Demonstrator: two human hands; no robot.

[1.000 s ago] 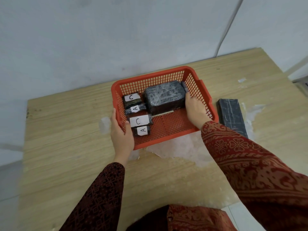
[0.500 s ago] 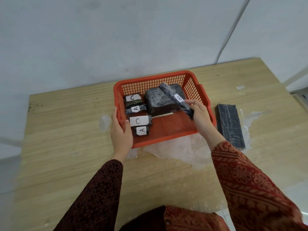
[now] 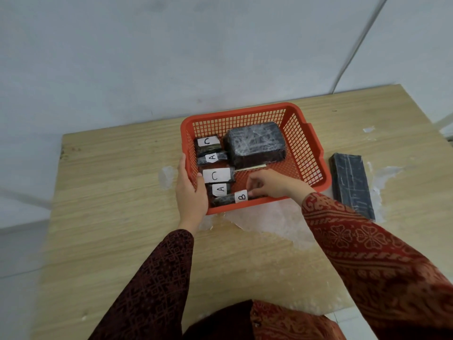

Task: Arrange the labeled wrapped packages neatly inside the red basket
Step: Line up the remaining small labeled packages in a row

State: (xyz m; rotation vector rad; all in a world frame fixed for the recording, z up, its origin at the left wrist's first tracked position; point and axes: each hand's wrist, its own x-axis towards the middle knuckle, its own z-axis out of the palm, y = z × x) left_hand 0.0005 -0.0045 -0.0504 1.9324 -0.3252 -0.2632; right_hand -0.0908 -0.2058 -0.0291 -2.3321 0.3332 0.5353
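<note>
A red mesh basket (image 3: 306, 141) sits on the wooden table. Along its left side lie small dark wrapped packages labeled C (image 3: 207, 143), A (image 3: 212, 157), C (image 3: 217, 175) and A (image 3: 220, 188). A large dark wrapped block (image 3: 256, 144) fills the far right part. My right hand (image 3: 272, 184) grips a thin long package labeled B (image 3: 232, 198), lying along the basket's near wall. My left hand (image 3: 190, 190) clasps the basket's near left corner, thumb over the rim.
A long dark wrapped package (image 3: 351, 185) lies on the table right of the basket. Crumpled clear plastic film (image 3: 269, 222) spreads under the basket's near edge. The table (image 3: 117, 192) ends at a pale wall behind.
My right hand lifted the B package from beside the large block and brought it down to the basket's near edge. My left hand stayed on the basket corner.
</note>
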